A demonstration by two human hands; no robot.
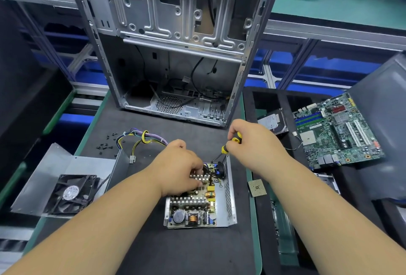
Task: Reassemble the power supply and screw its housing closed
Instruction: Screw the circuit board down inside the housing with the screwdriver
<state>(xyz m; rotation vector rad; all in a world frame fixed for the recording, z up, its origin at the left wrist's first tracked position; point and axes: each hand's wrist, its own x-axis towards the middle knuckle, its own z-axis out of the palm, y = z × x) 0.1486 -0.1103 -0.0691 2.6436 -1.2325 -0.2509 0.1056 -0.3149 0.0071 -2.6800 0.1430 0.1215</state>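
The open power supply (pixel 229 200) lies on the black mat, its circuit board (pixel 193 208) exposed inside the grey metal housing. My left hand (pixel 179 168) rests on the far part of the board, fingers pressed down among the heat sinks. My right hand (pixel 252 142) grips a yellow-and-black screwdriver (pixel 224 149), its tip angled down at the board's far right corner. The housing cover (pixel 55 164) with its black fan (pixel 71 193) lies to the left. A bundle of yellow and purple cables (pixel 142 138) loops behind the left hand. Several small black screws (pixel 105 146) are scattered on the mat.
An empty computer case (pixel 175 43) stands upright behind the power supply. On the right tray are a green motherboard (pixel 336 129), a hard drive (pixel 273 121) and a CPU chip (pixel 257 187) at the mat's edge.
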